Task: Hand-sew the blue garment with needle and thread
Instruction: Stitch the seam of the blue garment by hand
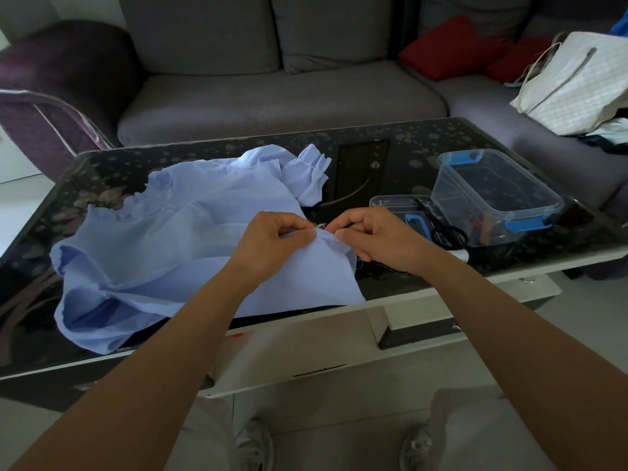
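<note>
Grey sofa (272, 96) is sitting behind the far edge of the surface (390, 282), which is dark speckled glass. White bag (574, 83) and red cushions (452, 45) are lying on the sofa's right section.

Blue garment (176, 239) is lying spread over the left half of the surface, ruffled cuff reaching toward the far edge, lower part running to the near edge. One section is being lifted up off the glass at mid-surface, between the two hands.

Clear box (492, 195) with blue clasps is standing lidless near the right edge. Flat clear case (397, 203) is lying just left of it. Black scissors (448, 229) are lying across the case, touching the box's near-left side.

Left hand (275, 239): grip is closing thumb and forefinger on the raised fold of the garment, other fingers curling under.

Right hand (370, 236): grip is pinching the needle (328, 233) at the fold's edge, fingertips nearly meeting the left hand's.

Thread (319, 227) is showing as pale loose strands at the pinch point. Can't tell how far the needle is sitting in the cloth.
</note>
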